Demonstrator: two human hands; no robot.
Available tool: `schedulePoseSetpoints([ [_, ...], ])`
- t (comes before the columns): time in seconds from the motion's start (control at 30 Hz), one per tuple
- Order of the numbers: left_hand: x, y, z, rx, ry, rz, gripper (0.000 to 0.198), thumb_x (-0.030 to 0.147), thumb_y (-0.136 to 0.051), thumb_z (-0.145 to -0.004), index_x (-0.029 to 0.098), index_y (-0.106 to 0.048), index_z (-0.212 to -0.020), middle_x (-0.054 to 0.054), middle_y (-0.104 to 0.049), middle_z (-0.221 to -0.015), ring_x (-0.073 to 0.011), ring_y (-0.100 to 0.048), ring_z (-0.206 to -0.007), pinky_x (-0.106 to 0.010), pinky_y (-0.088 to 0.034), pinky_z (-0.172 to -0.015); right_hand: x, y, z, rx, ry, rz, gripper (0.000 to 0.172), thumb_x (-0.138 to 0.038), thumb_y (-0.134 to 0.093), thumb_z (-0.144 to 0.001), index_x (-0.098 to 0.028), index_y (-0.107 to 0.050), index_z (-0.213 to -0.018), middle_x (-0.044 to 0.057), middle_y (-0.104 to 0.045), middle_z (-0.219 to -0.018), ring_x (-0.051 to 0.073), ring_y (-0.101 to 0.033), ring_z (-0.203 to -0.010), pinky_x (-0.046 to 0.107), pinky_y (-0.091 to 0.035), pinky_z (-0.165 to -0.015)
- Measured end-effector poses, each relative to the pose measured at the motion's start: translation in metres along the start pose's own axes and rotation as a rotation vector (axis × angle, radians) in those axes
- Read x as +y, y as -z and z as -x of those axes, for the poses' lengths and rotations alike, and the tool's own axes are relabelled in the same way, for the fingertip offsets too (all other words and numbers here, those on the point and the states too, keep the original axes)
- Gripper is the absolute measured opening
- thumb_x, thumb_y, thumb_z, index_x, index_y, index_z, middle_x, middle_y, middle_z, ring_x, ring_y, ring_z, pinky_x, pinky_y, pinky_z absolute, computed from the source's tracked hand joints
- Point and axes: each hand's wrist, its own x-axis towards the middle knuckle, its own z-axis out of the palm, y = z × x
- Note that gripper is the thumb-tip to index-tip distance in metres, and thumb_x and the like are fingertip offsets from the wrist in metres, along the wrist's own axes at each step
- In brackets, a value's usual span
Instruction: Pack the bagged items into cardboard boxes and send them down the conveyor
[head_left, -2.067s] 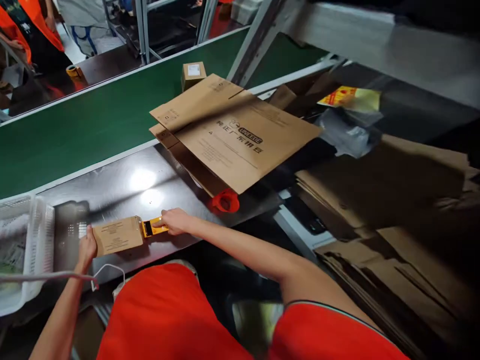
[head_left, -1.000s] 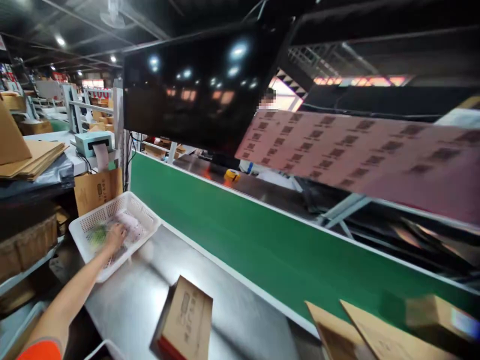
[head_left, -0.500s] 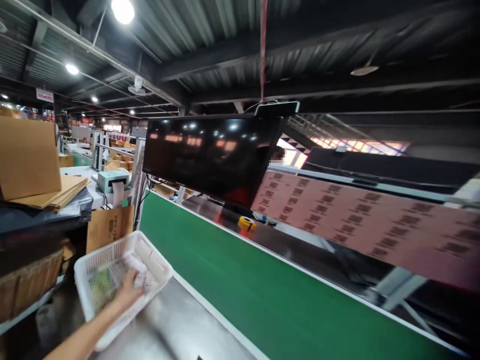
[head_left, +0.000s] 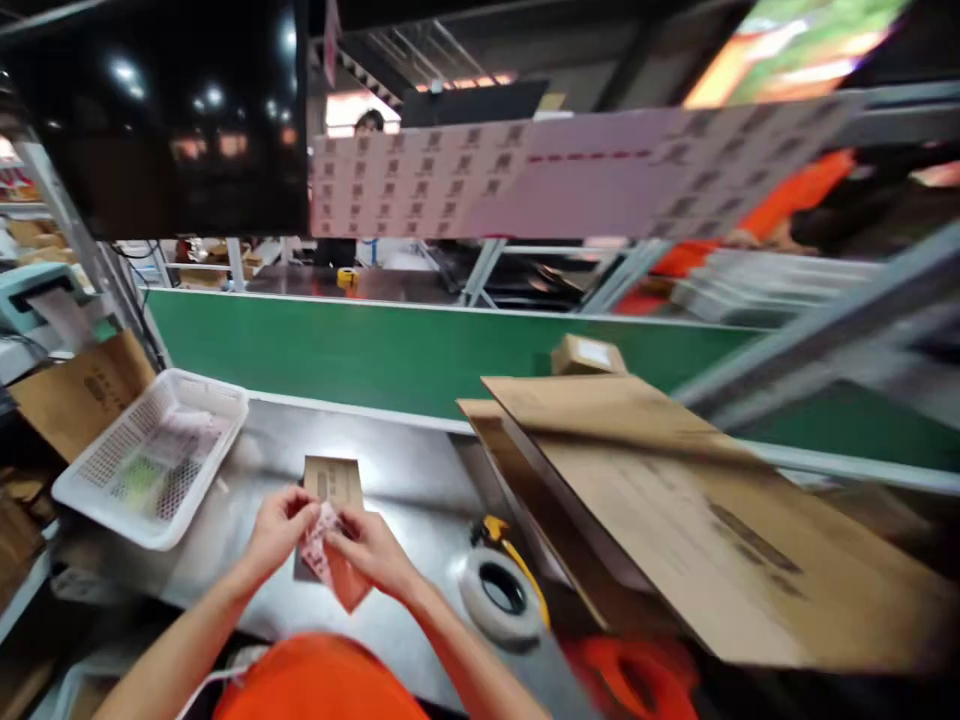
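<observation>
— As the left hand [head_left: 277, 528] and the right hand [head_left: 377, 550] met over the metal bench [head_left: 424, 470], what did the grip show?

— Each hand pinched a pink patterned packet [head_left: 316, 548], fingertips close together; a pointed salmon-coloured part [head_left: 347, 582] hung below, and whether it belonged to the packet could not be told

— Where was the packet?

— It was held in front of the wearer's orange clothing [head_left: 319, 685], overlapping a small brown box [head_left: 332, 478] in this view; whether the two touched could not be told

— And to either side?

— At left stood a white basket [head_left: 84, 492] with pink and green contents [head_left: 184, 435]; at right, a pale roll of tape [head_left: 501, 630] lay near a large flat carton [head_left: 637, 480], partly blurred; beyond the bench ran a green belt [head_left: 360, 345], bearing a little labelled box [head_left: 589, 356]
</observation>
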Motion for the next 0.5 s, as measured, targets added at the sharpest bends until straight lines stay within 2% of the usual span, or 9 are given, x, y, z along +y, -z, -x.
schedulePoseSetpoints([
  [0.1,0.008,-0.007,0.003,-0.068,0.035,-0.007,0.041,0.055,-0.084,-0.072,0.017,-0.075,-0.083,-0.006,-0.076,-0.08,-0.0177,-0.066,-0.072,-0.029,-0.053,-0.073,0.004,-0.001,0.012,0.2,0.041,-0.034,0.034,-0.041,-0.072,-0.09,-0.02,-0.073,-0.118,0.005,-0.079,-0.095,0.019,-0.072,-0.08,0.032,-0.058,-0.075],
  [0.2,0.008,-0.017,0.01,-0.11,0.064,0.013,0.045,0.056,-0.088,-0.07,0.017,-0.077,-0.089,-0.007,-0.078,-0.083,-0.0185,-0.069,-0.074,-0.029,-0.055,-0.073,0.007,-0.001,0.023,0.325,0.183,0.064,0.019,-0.029,-0.062,-0.096,-0.02,-0.075,-0.106,0.005,-0.08,-0.089,0.018,-0.073,-0.076,0.031,-0.06,-0.073],
  [0.33,0.008,-0.022,0.013,-0.202,0.087,-0.006,0.045,0.056,-0.089,-0.069,0.016,-0.079,-0.088,-0.008,-0.081,-0.085,-0.0202,-0.071,-0.076,-0.032,-0.057,-0.077,0.008,0.005,0.037,0.378,0.36,0.243,0.017,-0.019,-0.061,-0.097,-0.019,-0.078,-0.099,0.005,-0.081,-0.088,0.018,-0.074,-0.075,0.029,-0.06,-0.072],
  [0.5,0.003,-0.023,0.011,-0.302,0.038,-0.118,0.04,0.056,-0.086,-0.073,0.018,-0.082,-0.084,-0.009,-0.082,-0.086,-0.0239,-0.073,-0.083,-0.034,-0.057,-0.082,0.009,0.01,0.051,0.332,0.453,0.387,0.019,-0.02,-0.059,-0.1,-0.021,-0.078,-0.105,0.006,-0.082,-0.091,0.018,-0.074,-0.08,0.029,-0.058,-0.073],
])
